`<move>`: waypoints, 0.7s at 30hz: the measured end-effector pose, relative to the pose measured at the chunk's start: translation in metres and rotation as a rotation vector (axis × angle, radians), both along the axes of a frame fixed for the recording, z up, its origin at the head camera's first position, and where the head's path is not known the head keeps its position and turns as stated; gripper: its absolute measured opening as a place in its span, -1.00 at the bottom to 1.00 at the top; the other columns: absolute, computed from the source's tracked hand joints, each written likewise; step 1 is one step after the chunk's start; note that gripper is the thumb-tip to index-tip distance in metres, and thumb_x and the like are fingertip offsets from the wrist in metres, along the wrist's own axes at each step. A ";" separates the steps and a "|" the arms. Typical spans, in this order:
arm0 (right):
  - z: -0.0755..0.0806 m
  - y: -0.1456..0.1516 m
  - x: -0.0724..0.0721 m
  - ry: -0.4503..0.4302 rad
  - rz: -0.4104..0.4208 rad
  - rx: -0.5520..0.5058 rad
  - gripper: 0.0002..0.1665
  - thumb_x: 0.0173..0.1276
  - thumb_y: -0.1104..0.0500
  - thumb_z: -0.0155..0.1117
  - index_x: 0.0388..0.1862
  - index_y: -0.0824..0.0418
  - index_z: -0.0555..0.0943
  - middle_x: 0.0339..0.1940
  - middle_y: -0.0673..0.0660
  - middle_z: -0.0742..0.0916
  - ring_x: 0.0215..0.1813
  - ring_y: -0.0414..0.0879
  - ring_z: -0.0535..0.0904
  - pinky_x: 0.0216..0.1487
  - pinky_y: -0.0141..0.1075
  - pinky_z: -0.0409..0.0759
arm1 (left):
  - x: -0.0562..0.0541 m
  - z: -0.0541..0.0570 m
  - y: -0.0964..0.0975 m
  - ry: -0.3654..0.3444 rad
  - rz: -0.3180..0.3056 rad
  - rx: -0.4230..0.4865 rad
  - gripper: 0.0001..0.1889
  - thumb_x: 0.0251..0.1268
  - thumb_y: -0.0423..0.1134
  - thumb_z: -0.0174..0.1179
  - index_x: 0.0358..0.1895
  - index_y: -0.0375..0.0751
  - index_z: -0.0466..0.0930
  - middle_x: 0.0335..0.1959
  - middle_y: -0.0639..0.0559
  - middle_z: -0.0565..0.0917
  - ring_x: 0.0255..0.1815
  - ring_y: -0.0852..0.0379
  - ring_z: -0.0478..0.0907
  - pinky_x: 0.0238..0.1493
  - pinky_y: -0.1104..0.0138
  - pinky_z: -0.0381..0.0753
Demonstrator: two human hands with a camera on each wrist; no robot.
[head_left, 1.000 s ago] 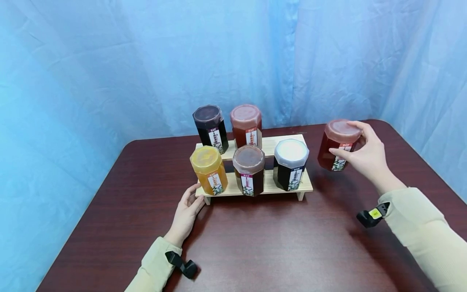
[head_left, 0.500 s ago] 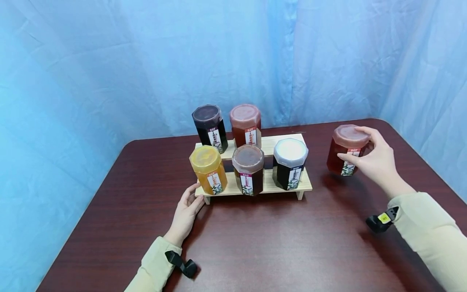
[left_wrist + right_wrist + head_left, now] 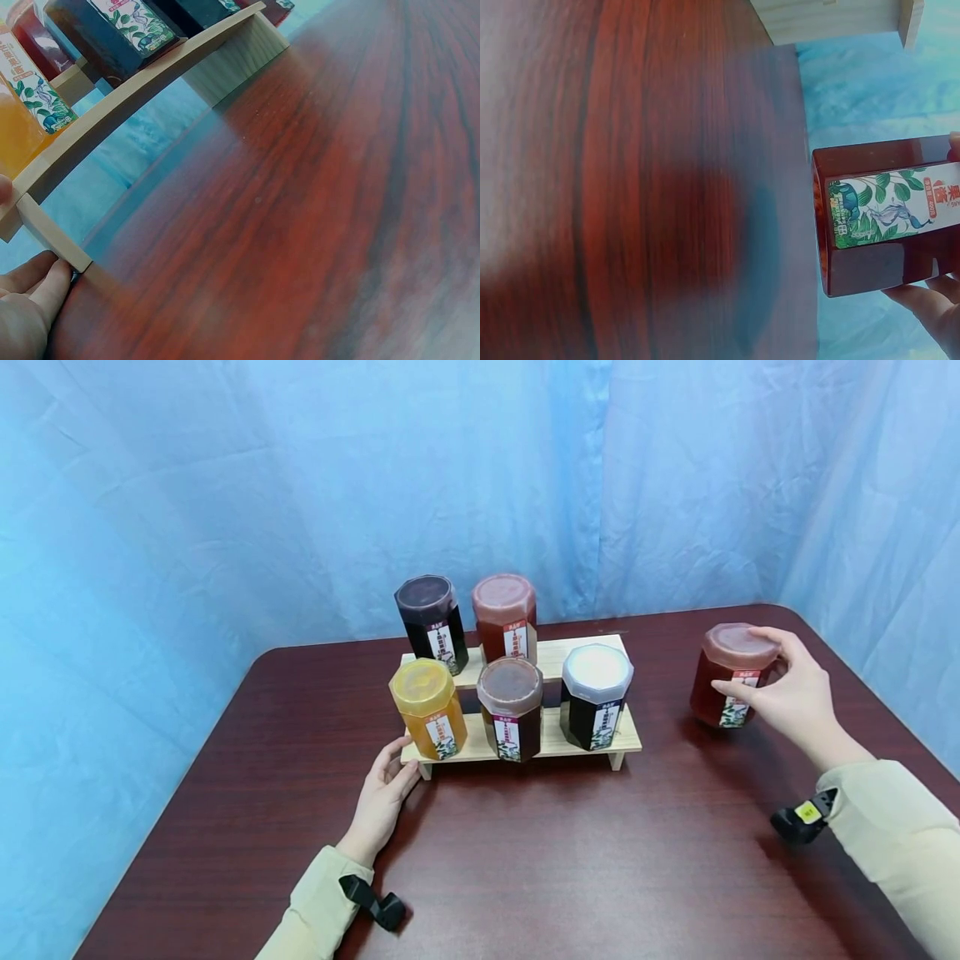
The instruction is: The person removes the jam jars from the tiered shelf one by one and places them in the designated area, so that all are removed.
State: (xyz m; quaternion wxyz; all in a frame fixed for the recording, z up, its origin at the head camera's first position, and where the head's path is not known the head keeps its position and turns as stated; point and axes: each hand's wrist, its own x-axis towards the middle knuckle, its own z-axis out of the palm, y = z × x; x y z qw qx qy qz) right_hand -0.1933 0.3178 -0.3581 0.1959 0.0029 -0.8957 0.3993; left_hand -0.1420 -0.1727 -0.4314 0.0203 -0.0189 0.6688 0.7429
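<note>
My right hand grips a red jar with a pinkish lid between thumb and fingers, to the right of a two-step wooden rack. In the right wrist view, that jar's label faces the camera and its base hangs a little above the table. At the rack's front left corner, my left hand holds the shelf end and leg, as the left wrist view also shows. Nearest to it on the lower step stands a yellow jar. A brown jar and a dark, white-lidded jar share that step.
The upper step bears a dark purple jar at left and another red jar in the middle; bare wood shows at its right. A dark red-brown table lies beneath. Blue curtains hang behind and at the sides.
My right hand has carried the red jar to the right, lower and slightly nearer to me, away from the rack. The left hand and the rack have stayed almost still.
</note>
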 end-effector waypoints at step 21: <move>-0.007 0.024 0.003 0.002 -0.022 0.035 -0.04 0.05 0.10 0.51 0.41 -0.01 0.25 0.11 0.08 0.47 -0.18 -0.55 0.32 -0.34 -0.77 0.30 | 0.000 0.000 0.000 0.009 -0.007 -0.006 -0.54 0.45 -0.39 -0.07 0.35 -0.27 0.13 0.40 -0.21 0.22 0.06 0.38 0.44 0.08 0.49 0.44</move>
